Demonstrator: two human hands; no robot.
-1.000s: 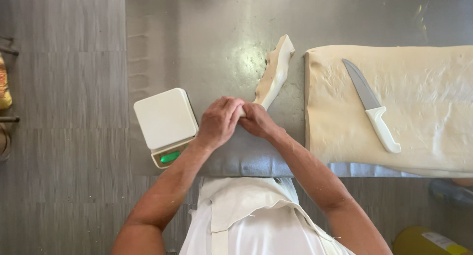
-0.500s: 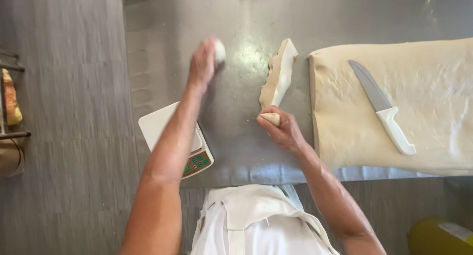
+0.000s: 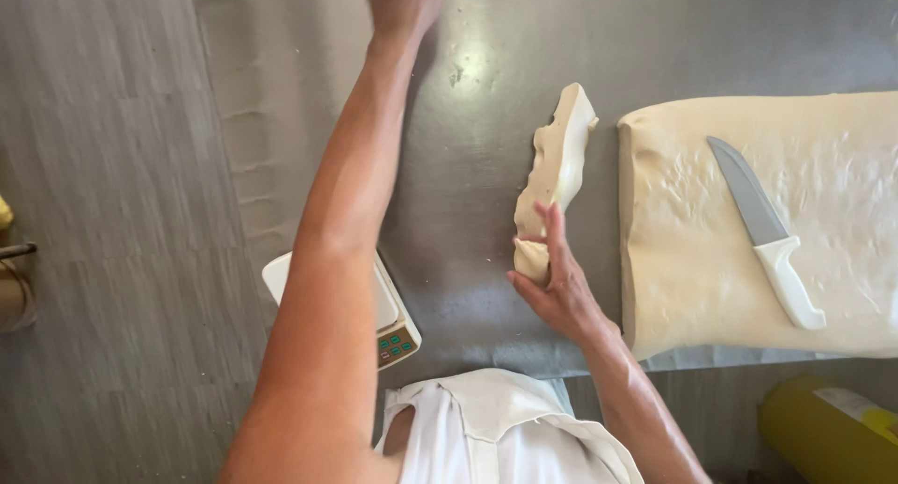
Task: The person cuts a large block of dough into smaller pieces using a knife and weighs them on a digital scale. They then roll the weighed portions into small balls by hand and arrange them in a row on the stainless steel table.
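A long cut strip of pale dough [image 3: 559, 161] lies on the steel table [image 3: 477, 91], just left of a big flat dough slab [image 3: 692, 241]. My right hand [image 3: 559, 292] grips the strip's near end, fingers wrapped over it. My left arm stretches far across the table. My left hand [image 3: 404, 2] is at the top edge of the view, partly cut off, and whatever it holds is hidden. A knife [image 3: 769, 233] with a white handle rests on the slab, blade pointing away from me.
A small white kitchen scale [image 3: 391, 317] sits at the table's near edge, mostly under my left forearm. A yellow container [image 3: 828, 433] stands low at the right. Grey floor runs along the left. My white apron fills the bottom middle.
My left hand, which held a small dough ball, has reached farther away to the top edge. My right hand stays on the strip's near end. The view has shifted closer.
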